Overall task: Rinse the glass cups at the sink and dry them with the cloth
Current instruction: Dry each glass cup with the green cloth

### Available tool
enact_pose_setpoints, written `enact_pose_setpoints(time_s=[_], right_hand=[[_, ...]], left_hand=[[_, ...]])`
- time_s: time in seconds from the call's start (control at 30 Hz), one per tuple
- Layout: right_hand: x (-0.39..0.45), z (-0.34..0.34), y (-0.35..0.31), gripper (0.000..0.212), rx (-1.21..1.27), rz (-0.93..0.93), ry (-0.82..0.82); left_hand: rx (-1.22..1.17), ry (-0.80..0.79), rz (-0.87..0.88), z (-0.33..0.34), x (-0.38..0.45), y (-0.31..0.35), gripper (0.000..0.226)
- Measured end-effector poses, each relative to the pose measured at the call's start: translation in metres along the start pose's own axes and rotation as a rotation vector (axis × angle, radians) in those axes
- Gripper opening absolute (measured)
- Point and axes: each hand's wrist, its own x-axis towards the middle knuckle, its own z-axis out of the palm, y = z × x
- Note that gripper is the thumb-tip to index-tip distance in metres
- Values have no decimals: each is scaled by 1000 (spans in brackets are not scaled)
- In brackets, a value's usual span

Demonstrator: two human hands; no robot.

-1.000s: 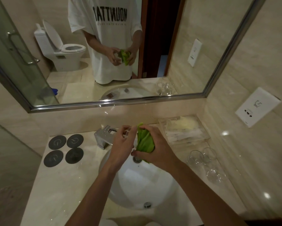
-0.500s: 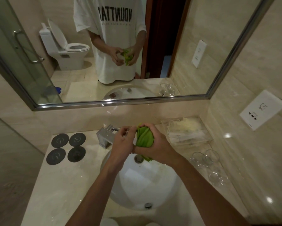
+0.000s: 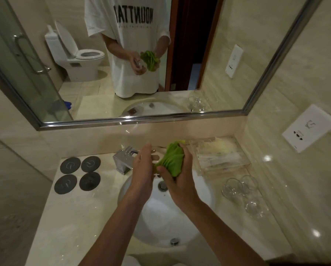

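**Over the sink: cup and cloth both in hand**

Above the white basin (image 3: 160,214), both hands are up in front of the tap (image 3: 123,160). The left hand (image 3: 142,173) has a glass cup (image 3: 155,158) wrapped in its curled fingers; from the head camera you only catch a sliver of clear glass between the fingers, but the mirror (image 3: 180,120) shows the cup sitting in that hand. The right hand (image 3: 177,181) is bunched tight around a green cloth (image 3: 172,159), thumb pinching the lower end, and the cloth is pushed right up against the cup. Can't tell how far into the cup it goes.

Off to the right on the marble counter (image 3: 74,217), three more glass cups (image 3: 243,194) sit clustered together, well apart from the hands. Behind them there's a clear plastic tray (image 3: 220,156) with some wrapped bits inside, against the wall. Left of the tap are four dark round coasters (image 3: 77,174) in a square. A white wall socket (image 3: 310,128) is on the right wall, and a toilet (image 3: 78,54) shows up in the reflection.
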Motion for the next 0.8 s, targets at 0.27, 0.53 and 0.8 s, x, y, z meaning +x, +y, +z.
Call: enact_pose_setpoints(time_s=[0.27,0.53,0.8], right_hand=[[21,-20,14,77,-801,-704,-49],[41,-35,-23,87,-364,-33,-399],[30,-24,-6,84,-61,89,-307]], left_hand=[[8,-114,3,-4,-2,1,49],[272,-28,223,-3,-8,6,25],[184,-42,75,-5,-1,0,27]])
